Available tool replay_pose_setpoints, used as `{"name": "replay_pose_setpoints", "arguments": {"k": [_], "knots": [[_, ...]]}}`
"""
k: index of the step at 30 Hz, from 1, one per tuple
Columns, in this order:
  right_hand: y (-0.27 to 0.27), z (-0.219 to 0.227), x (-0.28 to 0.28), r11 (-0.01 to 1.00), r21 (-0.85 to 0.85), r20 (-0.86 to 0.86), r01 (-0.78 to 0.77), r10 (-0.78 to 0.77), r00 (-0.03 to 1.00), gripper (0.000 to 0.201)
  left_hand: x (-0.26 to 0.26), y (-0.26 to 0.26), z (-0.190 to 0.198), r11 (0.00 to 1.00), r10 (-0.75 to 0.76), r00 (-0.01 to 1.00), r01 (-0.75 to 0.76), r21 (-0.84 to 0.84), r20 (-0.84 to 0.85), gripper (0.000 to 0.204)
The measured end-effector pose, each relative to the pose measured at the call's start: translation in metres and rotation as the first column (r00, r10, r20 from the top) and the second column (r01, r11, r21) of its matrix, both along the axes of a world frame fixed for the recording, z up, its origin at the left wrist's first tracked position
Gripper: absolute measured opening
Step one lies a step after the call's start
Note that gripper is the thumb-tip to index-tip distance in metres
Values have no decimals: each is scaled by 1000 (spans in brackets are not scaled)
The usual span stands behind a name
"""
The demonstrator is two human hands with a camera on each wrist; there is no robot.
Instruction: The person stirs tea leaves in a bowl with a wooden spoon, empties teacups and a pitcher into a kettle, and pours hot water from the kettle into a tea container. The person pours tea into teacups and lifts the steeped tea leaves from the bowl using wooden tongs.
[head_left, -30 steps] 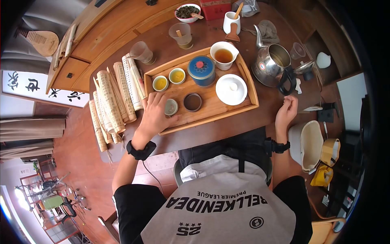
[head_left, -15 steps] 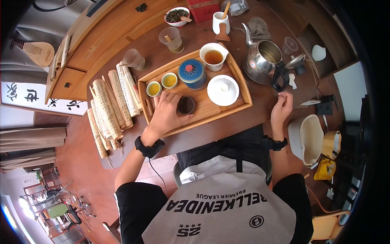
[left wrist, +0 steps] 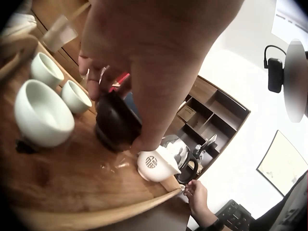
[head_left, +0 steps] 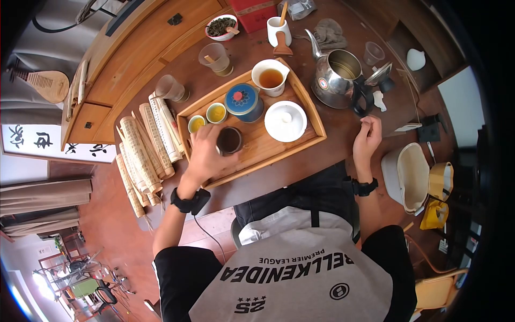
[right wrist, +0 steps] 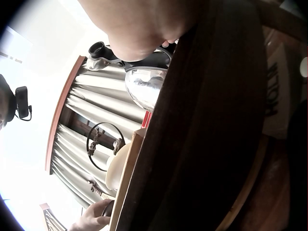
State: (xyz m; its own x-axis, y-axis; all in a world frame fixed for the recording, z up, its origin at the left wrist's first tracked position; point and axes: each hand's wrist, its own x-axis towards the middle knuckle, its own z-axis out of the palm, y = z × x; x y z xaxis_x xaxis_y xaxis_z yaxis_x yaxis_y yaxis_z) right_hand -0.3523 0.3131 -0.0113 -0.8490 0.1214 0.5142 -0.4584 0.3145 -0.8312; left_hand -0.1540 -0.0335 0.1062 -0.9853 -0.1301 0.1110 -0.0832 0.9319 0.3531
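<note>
My left hand (head_left: 205, 154) grips a small dark brown teacup (head_left: 229, 140) between thumb and fingers, over the near left part of the wooden tray (head_left: 268, 159). The cup leans over in the left wrist view. Beside it stands a pale green teacup (left wrist: 43, 115), hidden behind the hand in the head view. Two more pale cups (head_left: 216, 112) hold yellow liquid just beyond the fingers. My right hand (head_left: 367, 138) rests at the table's edge, fingers loosely curled and holding nothing, close to the kettle's black handle.
On the tray are a blue canister (head_left: 244, 103), a white lidded bowl (head_left: 285, 122) and a white pitcher (head_left: 270, 78) of brown tea. A steel kettle (head_left: 335, 80) stands right of it, rolled bamboo scrolls (head_left: 140, 147) left, plastic cups (head_left: 215, 59) behind.
My left hand has gone from the pale green cup to the dark brown one, grips it and has shifted it slightly left. The right hand stays by the kettle handle.
</note>
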Motion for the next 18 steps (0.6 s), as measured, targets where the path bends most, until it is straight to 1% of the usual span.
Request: {"name": "replay_pose_setpoints", "arguments": {"k": [2, 3, 4, 6, 8, 10, 11, 12, 14, 16, 18], "knots": [[0, 1, 0, 1000, 14, -5, 2, -2, 1000, 13, 2, -7, 13, 998, 51, 999, -50, 26, -19, 65], [0, 2, 0, 1000, 18, -13, 0, 0, 1000, 13, 1, -12, 19, 995, 63, 998, -61, 75, -24, 64], [0, 3, 1, 1000, 20, -22, -2, 2, 1000, 13, 0, -16, 24, 996, 62, 998, -61, 72, -22, 64], [-1, 5, 1, 1000, 20, -22, -4, 5, 1000, 12, -1, -26, 33, 976, 101, 993, -87, 202, -58, 61], [-1, 5, 2, 1000, 20, -23, -6, 7, 1000, 12, -1, -35, 38, 981, 97, 992, -81, 176, -86, 58], [0, 3, 1, 1000, 5, 7, -8, 8, 1000, 11, -5, -37, 54, 969, 137, 989, -121, 216, -56, 55], [0, 3, 1, 1000, 0, 7, -5, 5, 1000, 11, -6, -39, 58, 970, 145, 988, -132, 205, -50, 54], [1, 2, 1, 1000, -6, 15, -7, 7, 1000, 11, -9, -41, 61, 972, 142, 988, -129, 198, -52, 54], [-1, 2, 1, 1000, -22, 22, -7, 8, 1000, 11, -14, -45, 68, 968, 127, 991, -113, 224, -50, 62], [0, 5, 2, 1000, 9, 23, -3, 3, 1000, 11, -21, -46, 77, 974, 129, 990, -118, 195, -47, 62], [-1, 6, 2, 1000, 5, 20, -4, 4, 1000, 11, -31, -48, 82, 970, 121, 990, -104, 218, -66, 61]]}}
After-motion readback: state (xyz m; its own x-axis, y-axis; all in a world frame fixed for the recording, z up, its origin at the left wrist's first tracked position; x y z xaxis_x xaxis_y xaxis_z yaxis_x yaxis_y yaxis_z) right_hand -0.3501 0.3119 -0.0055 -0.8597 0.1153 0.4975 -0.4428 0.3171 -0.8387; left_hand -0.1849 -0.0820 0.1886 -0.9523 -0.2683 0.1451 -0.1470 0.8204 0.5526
